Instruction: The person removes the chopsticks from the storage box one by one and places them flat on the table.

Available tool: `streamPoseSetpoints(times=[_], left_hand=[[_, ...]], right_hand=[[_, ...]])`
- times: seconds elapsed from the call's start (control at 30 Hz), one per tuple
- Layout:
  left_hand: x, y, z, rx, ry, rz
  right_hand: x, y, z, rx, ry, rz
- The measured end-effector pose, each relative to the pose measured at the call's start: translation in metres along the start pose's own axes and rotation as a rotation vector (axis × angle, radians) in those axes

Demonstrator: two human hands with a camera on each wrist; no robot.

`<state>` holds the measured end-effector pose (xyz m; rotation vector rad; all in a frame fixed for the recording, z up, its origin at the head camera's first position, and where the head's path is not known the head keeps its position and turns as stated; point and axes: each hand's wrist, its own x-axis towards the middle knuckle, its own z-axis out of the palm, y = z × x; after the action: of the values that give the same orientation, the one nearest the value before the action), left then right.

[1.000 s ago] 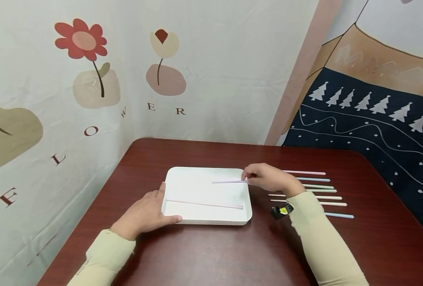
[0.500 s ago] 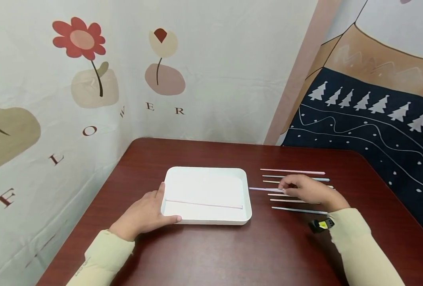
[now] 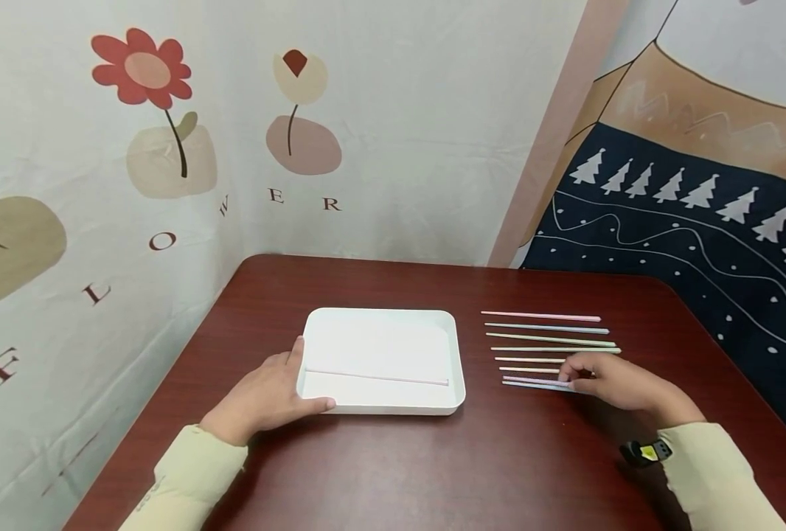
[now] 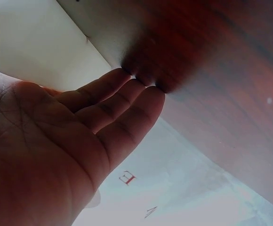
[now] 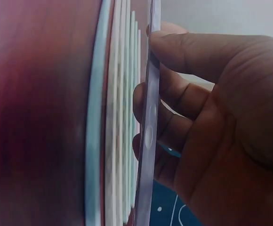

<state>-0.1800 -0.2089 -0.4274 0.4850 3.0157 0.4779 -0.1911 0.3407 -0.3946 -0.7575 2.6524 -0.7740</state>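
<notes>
My right hand [image 3: 615, 380] pinches a pale purple chopstick [image 5: 148, 132] between thumb and fingers. In the head view the stick lies along a light blue chopstick [image 3: 539, 386] at the near end of a row on the table. The right wrist view shows it above the row, in front of the other sticks. My left hand [image 3: 267, 394] rests at the left side of a white rectangular tray [image 3: 380, 335], its thumb along the front rim and its fingers straight. Inside the tray lies one pale pink chopstick [image 3: 380, 377], near the front.
Beyond the held stick, several pastel chopsticks lie roughly parallel on the dark red-brown table [image 3: 393, 472], among them a pink chopstick [image 3: 542, 316] farthest back and a green chopstick [image 3: 555, 349]. A printed cloth [image 3: 419, 147] hangs behind the table.
My right hand has carried the purple chopstick from over the tray's right side rightward and nearer, to the near end of the row. My left hand has stayed at the tray.
</notes>
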Motion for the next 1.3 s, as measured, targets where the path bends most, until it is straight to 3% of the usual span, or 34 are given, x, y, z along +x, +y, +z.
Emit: streamPoseSetpoints(times=[0.23,0.7,1.3], left_hand=[[-0.001,-0.001,-0.001,-0.001,-0.007,-0.006],[0.0,-0.001,0.001,-0.013,0.004,-0.002],[-0.001,0.001,-0.001,-0.013,0.007,0.007]], right_hand=[[-0.01,0.006,0.008,0.034,-0.041,0.019],[-0.006,0.01,0.011,-0.001,-0.034,0.041],[-0.001,0.009,0.014,-0.088,0.03,0.061]])
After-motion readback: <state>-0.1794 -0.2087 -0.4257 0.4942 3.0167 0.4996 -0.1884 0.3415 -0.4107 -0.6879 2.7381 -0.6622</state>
